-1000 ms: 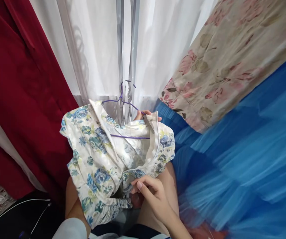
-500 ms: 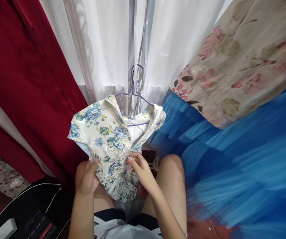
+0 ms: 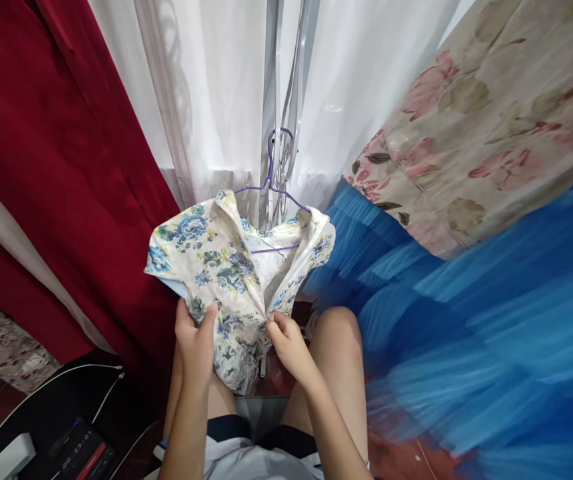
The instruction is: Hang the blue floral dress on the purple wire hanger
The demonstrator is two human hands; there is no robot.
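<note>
A white blouse [image 3: 229, 267] with blue and yellow flowers hangs on a thin purple hanger [image 3: 269, 181] in front of me. Its neckline is open in a deep V, and the gathered lower part falls between my knees. My left hand [image 3: 195, 337] grips the blouse at its left side seam, thumb on the front and fingers tucked behind the cloth. At the bottom of the V, my right hand [image 3: 286, 339] pinches the front edge between thumb and fingertips. Whatever small part lies inside that pinch is hidden.
White curtains [image 3: 206, 87] hang behind, with a red curtain [image 3: 66, 153] at left. On the right are a beige floral cloth [image 3: 496, 133] and blue tulle [image 3: 466, 320]. A phone [image 3: 84, 453], a white charger [image 3: 14, 457] and cables lie on a black surface [image 3: 61, 393] at lower left.
My left hand has moved right and up and closed on the blouse's side. The right hand has shifted slightly right, still pinching the front edge.
</note>
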